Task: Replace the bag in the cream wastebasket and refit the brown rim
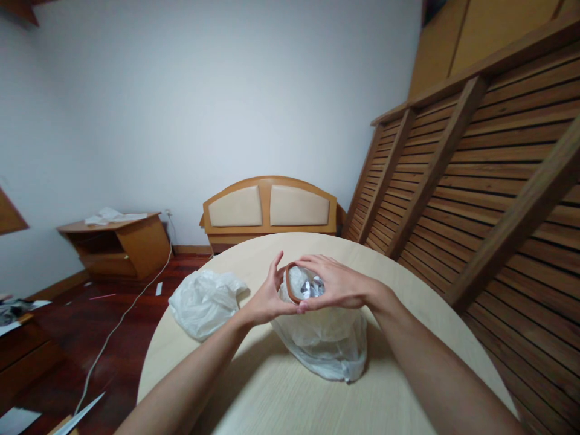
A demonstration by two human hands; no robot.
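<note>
Between my hands is a small rounded container with a brown rim point(290, 284), held above the table. Something clear and crinkled shows inside the rim, along with shiny silver pieces point(312, 286). My left hand point(270, 296) grips its left side, thumb raised at the near edge and fingers partly hidden. My right hand point(339, 281) curls round the right side, its fingertips on the rim. Just below lies a translucent white plastic bag point(330, 338), partly covered by my hands. A second crumpled white plastic bag point(203, 302) rests to the left, near my left forearm.
The round pale table point(267, 386) carries both bags. Behind it stands a headboard with cream panels point(235, 207). Large slatted wooden panels point(426, 175) lean along the right. At left, a low wooden cabinet point(136, 248) and a white cable point(122, 323) are on the dark floor.
</note>
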